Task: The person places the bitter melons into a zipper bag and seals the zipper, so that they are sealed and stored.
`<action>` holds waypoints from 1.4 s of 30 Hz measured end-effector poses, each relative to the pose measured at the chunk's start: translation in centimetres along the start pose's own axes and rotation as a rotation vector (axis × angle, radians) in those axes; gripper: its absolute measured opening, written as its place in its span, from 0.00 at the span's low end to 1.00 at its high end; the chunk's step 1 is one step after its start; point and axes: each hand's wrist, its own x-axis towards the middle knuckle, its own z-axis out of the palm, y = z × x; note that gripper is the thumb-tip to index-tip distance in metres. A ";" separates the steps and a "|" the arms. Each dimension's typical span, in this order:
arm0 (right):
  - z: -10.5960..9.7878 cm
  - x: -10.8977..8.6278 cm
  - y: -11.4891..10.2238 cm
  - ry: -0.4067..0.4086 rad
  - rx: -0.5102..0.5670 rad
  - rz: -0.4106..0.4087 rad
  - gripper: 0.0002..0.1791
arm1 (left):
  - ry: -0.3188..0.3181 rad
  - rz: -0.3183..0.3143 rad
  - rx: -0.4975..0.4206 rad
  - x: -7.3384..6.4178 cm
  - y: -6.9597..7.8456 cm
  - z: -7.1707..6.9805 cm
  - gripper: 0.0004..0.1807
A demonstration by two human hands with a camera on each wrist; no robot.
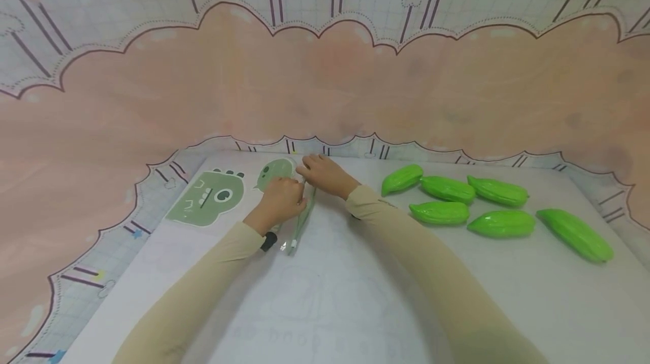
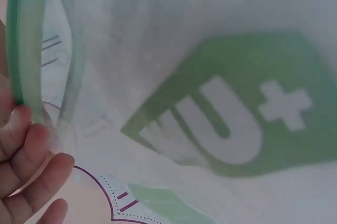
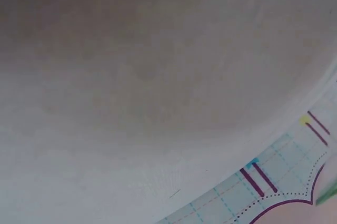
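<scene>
In the head view my left hand (image 1: pixel 281 200) pinches the edge of a clear zip bag (image 1: pixel 303 218) with a green zip strip. A small white slider (image 1: pixel 293 244) sits at the strip's near end. My right hand (image 1: pixel 327 175) holds the same edge farther back, its fingers bent over it close to my left hand. The left wrist view shows left-hand fingers (image 2: pixel 37 150) at the green zip strip (image 2: pixel 23 50), with the bag's hazy film bearing a green print (image 2: pixel 231 108). A green dinosaur-head print (image 1: pixel 274 172) lies partly behind my left hand.
A larger green dinosaur print (image 1: pixel 210 197) lies flat at the left of the white table (image 1: pixel 315 307). Several bright green, melon-like pieces (image 1: pixel 439 213) lie on the right, one (image 1: pixel 576 234) apart from the others. A patterned cloth (image 1: pixel 325 87) hangs behind the table.
</scene>
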 end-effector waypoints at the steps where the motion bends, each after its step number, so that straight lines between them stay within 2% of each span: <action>1: 0.0 0.0 0.0 0.002 -0.011 0.015 0.08 | -0.003 -0.005 -0.001 0.0 0.1 0.0 0.14; 4: -0.1 0.0 0.2 0.000 -0.041 0.074 0.09 | 0.007 -0.006 0.000 -0.1 0.3 0.0 0.11; 7: -0.4 -0.2 0.4 0.009 -0.023 0.118 0.09 | 0.037 0.020 0.000 -0.1 0.4 0.1 0.10; 14: -1.0 -0.7 1.0 0.055 0.064 0.095 0.12 | 0.092 0.143 -0.003 0.0 0.4 -0.3 0.10; 17: -1.3 -0.9 1.1 0.070 0.076 0.075 0.12 | 0.124 0.242 0.024 -0.3 0.2 -0.5 0.08; 21: -1.9 -1.2 1.3 0.055 0.084 0.064 0.13 | 0.181 0.440 0.099 -0.6 0.0 -0.7 0.10; 24: -2.3 -1.5 1.4 0.023 0.076 0.063 0.13 | 0.188 0.574 0.158 -0.8 0.0 -0.8 0.14; 26: -2.6 -1.6 1.4 0.008 0.067 0.060 0.13 | 0.172 0.630 0.197 -0.8 0.0 -0.9 0.16; 29: -3.0 -1.8 1.4 0.010 0.055 0.054 0.13 | 0.128 0.673 0.238 -0.8 0.0 -1.0 0.17; 33: -3.3 -2.1 1.2 0.031 0.061 0.041 0.13 | 0.092 0.694 0.267 -0.9 0.1 -1.0 0.16; 37: -3.4 -2.4 1.2 0.037 0.061 0.049 0.09 | 0.110 0.701 0.246 -1.0 0.4 -1.0 0.14; 42: -3.5 -2.8 1.4 0.027 -0.023 0.084 0.10 | 0.166 0.697 0.191 -1.1 1.1 -1.1 0.13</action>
